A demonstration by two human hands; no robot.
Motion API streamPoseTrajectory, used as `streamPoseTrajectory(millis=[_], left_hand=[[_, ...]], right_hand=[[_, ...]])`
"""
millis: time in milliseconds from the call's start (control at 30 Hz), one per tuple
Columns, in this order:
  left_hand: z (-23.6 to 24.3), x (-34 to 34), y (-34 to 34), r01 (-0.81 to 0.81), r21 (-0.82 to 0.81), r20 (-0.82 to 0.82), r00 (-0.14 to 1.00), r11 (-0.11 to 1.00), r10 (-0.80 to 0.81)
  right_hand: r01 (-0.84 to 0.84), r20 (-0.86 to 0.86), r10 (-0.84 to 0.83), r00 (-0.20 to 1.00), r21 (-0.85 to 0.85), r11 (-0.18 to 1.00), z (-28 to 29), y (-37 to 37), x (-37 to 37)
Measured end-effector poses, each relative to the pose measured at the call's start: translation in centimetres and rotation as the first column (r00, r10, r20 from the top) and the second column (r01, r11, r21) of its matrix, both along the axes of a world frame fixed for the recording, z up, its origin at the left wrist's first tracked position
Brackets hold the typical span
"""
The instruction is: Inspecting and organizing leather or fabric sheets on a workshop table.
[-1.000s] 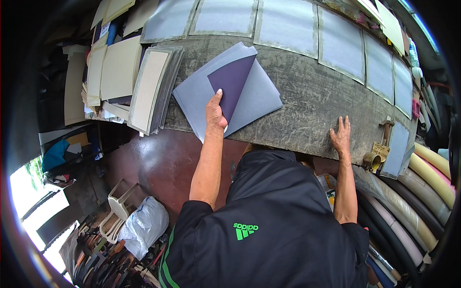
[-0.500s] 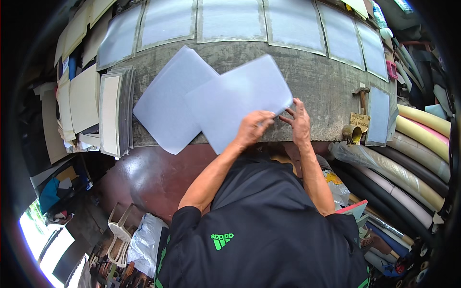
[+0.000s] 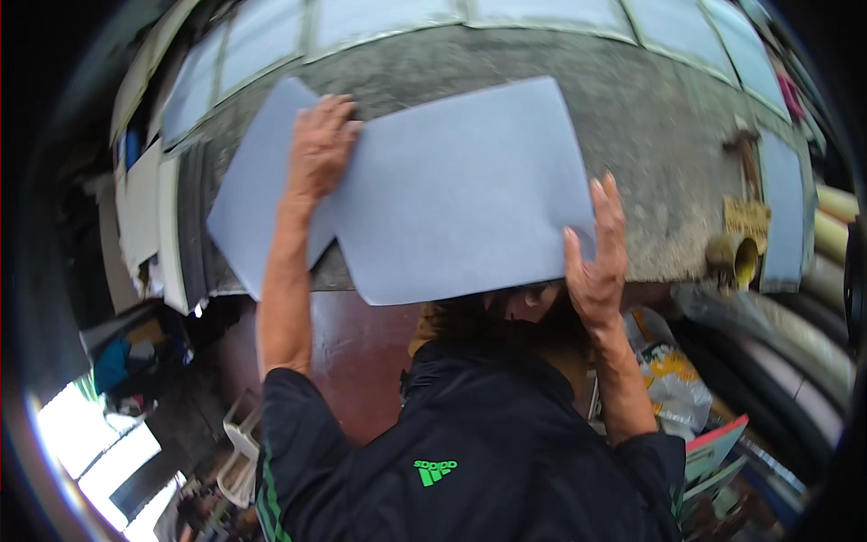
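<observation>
A large grey-blue sheet [image 3: 461, 194] lies nearly square to the table, its near edge jutting slightly past the table's edge. My left hand [image 3: 321, 149] rests flat at its far left corner, somewhat blurred, over the seam with more grey-blue sheets [image 3: 262, 172] lying askew beneath and to the left. Along the sheet's right edge stands my right hand [image 3: 598, 266], its fingers stretched upward and the thumb apart, touching or close to the edge. Neither hand is visibly wrapped around anything.
The worn grey table [image 3: 668, 172] carries a row of pale sheets [image 3: 388, 20] at the back. At right are a hammer [image 3: 748, 163], a piece of cardboard [image 3: 746, 221], a yellowish tin [image 3: 730, 257] and another pale sheet [image 3: 781, 208]. Stacked panels [image 3: 191, 217] stand at left; material rolls [image 3: 826, 253] lie right.
The top sheet has turned and shifted to lie straighter. My left hand has gone from its near right corner to its far left corner; my right hand has opened out along the right edge.
</observation>
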State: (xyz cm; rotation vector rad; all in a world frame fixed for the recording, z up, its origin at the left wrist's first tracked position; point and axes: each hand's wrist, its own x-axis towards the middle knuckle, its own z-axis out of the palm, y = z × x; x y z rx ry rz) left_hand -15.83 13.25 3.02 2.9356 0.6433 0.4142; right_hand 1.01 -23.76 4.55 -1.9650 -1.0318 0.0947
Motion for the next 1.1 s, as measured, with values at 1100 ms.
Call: streamPoseTrajectory(millis=[1100], left_hand=[[1.0, 1.7, -19.0, 0.278, -0.920, 0.376, 0.828, 0.277, 0.417]], right_hand=[[0.399, 0.375, -0.359, 0.855, -0.033, 0.916, -1.7, -12.1, 5.3]])
